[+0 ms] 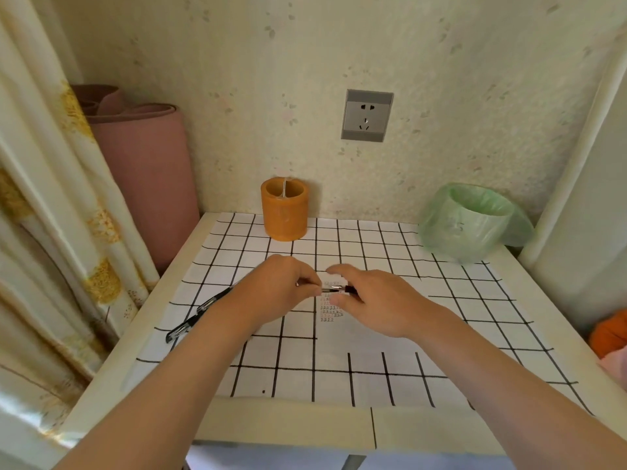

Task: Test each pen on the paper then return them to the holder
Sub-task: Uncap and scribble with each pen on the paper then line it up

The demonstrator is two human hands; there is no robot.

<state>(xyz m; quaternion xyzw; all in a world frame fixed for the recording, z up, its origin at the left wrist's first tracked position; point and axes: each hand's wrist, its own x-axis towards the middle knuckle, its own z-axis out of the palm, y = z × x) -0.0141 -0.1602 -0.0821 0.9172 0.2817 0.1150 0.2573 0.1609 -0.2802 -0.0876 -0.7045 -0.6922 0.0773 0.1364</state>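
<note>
Both of my hands meet over the middle of the table and hold one black pen (pixel 336 289) with a silver band between them. My left hand (pixel 281 290) pinches its left end and my right hand (pixel 369 296) pinches the right end. Under them lies a sheet of white paper (pixel 366 337) with several rows of small written marks (pixel 329 312). Two more black pens (pixel 200 312) lie on the table to the left, partly hidden by my left forearm. The orange cylindrical holder (pixel 285 208) stands at the back by the wall, with one thin white stick in it.
The table (pixel 291 425) has a white cloth with a black grid. A small bin lined with a green bag (pixel 471 222) stands at the back right. A pink rolled mat (pixel 146 171) and a curtain (pixel 44 198) stand left. Orange cloth (pixel 610 330) lies at the right edge.
</note>
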